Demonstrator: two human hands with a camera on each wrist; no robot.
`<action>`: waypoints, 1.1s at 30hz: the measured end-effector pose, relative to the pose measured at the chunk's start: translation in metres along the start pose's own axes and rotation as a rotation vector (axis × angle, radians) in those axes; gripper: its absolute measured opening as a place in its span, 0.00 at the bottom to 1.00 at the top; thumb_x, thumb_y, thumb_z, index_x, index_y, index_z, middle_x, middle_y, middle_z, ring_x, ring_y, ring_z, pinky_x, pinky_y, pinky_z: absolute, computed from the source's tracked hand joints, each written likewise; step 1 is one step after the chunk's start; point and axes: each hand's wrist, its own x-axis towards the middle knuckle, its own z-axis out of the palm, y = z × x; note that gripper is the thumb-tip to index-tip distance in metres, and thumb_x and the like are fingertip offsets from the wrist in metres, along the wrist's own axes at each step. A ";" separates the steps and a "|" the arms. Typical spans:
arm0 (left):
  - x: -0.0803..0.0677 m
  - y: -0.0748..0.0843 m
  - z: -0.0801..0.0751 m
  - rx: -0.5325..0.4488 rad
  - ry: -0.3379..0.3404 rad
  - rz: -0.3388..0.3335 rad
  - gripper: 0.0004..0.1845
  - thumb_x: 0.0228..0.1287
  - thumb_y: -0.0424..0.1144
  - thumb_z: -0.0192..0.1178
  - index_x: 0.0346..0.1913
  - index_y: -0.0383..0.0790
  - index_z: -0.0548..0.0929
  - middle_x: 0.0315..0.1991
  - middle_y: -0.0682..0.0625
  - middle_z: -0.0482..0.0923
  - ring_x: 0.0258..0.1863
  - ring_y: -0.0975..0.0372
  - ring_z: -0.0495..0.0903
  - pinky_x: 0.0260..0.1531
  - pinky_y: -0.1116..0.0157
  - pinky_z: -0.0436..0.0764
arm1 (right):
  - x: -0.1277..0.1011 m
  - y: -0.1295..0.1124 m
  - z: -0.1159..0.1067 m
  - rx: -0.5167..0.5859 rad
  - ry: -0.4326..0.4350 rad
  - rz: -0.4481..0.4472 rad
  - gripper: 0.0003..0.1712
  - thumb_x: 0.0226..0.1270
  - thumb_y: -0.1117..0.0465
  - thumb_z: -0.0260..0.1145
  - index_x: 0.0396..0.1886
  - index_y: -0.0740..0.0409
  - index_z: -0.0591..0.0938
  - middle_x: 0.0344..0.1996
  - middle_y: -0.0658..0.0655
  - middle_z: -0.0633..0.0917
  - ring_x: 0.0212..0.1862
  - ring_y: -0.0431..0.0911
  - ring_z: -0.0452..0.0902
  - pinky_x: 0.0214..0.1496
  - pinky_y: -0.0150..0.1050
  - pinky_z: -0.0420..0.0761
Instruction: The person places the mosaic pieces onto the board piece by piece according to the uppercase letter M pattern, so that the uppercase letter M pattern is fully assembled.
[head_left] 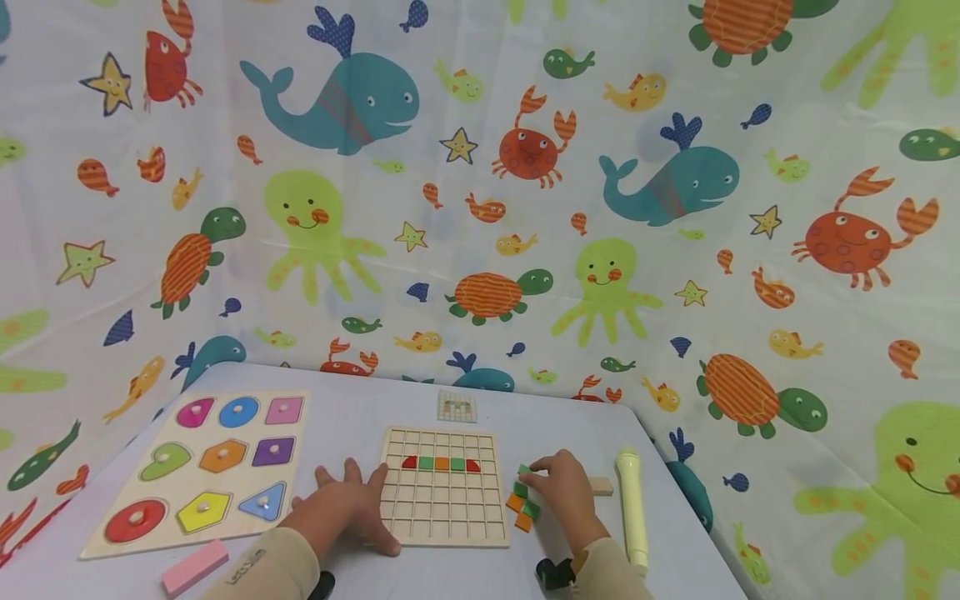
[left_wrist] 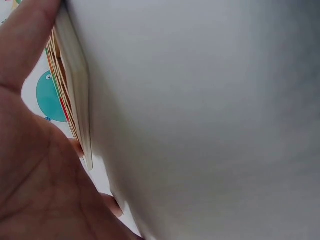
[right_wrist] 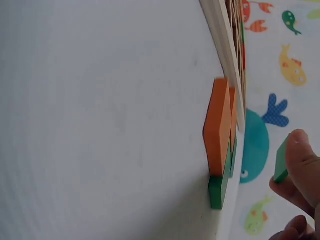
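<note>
A wooden grid board (head_left: 442, 512) lies on the table, with a row of red, green and orange tiles (head_left: 442, 464) set in its upper part. My left hand (head_left: 352, 504) rests at the board's left edge, fingers spread, thumb by the lower left corner. In the left wrist view its thumb lies against the board's side. Right of the board, my right hand (head_left: 564, 496) pinches a small green tile (right_wrist: 282, 160) between thumb and finger. Below that hand are loose orange tiles (right_wrist: 217, 127) and green tiles (right_wrist: 219, 192), close together on the table.
A shape puzzle board (head_left: 176, 492) with knobbed pieces fills the left side, a pink block (head_left: 195, 568) before it. A small pattern card (head_left: 457, 406) lies behind the grid. On the right are a wooden block (head_left: 602, 486) and a pale yellow stick (head_left: 632, 512).
</note>
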 end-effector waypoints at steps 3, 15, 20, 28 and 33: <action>0.001 0.000 0.000 -0.003 -0.007 -0.005 0.71 0.32 0.68 0.86 0.83 0.49 0.63 0.83 0.22 0.41 0.76 0.15 0.34 0.64 0.13 0.41 | -0.003 -0.008 0.003 -0.007 -0.006 -0.016 0.16 0.60 0.48 0.82 0.43 0.52 0.95 0.37 0.52 0.79 0.40 0.46 0.73 0.45 0.44 0.82; 0.001 -0.001 0.001 0.027 0.014 0.003 0.72 0.30 0.70 0.85 0.83 0.49 0.63 0.82 0.23 0.42 0.76 0.15 0.35 0.63 0.12 0.43 | -0.017 -0.051 0.014 0.043 -0.014 -0.124 0.16 0.60 0.49 0.83 0.43 0.51 0.95 0.37 0.50 0.79 0.39 0.44 0.73 0.40 0.40 0.80; 0.001 -0.002 0.002 0.011 0.012 0.003 0.72 0.30 0.69 0.86 0.83 0.50 0.63 0.83 0.22 0.41 0.76 0.15 0.34 0.63 0.12 0.42 | -0.024 -0.069 0.026 0.100 -0.014 -0.145 0.16 0.59 0.51 0.83 0.44 0.52 0.95 0.34 0.50 0.79 0.36 0.45 0.71 0.35 0.38 0.76; 0.000 -0.002 0.002 0.021 0.021 0.009 0.71 0.31 0.69 0.86 0.83 0.49 0.63 0.82 0.22 0.42 0.76 0.15 0.35 0.63 0.12 0.43 | -0.032 -0.086 0.045 0.151 -0.013 -0.204 0.17 0.59 0.50 0.84 0.46 0.52 0.95 0.37 0.50 0.83 0.35 0.42 0.71 0.32 0.36 0.74; 0.000 0.000 0.002 0.046 0.042 0.007 0.72 0.30 0.69 0.86 0.82 0.49 0.64 0.81 0.21 0.45 0.75 0.14 0.38 0.62 0.11 0.46 | -0.034 -0.098 0.053 0.149 -0.043 -0.211 0.16 0.59 0.50 0.84 0.44 0.51 0.95 0.39 0.51 0.85 0.36 0.42 0.73 0.34 0.37 0.76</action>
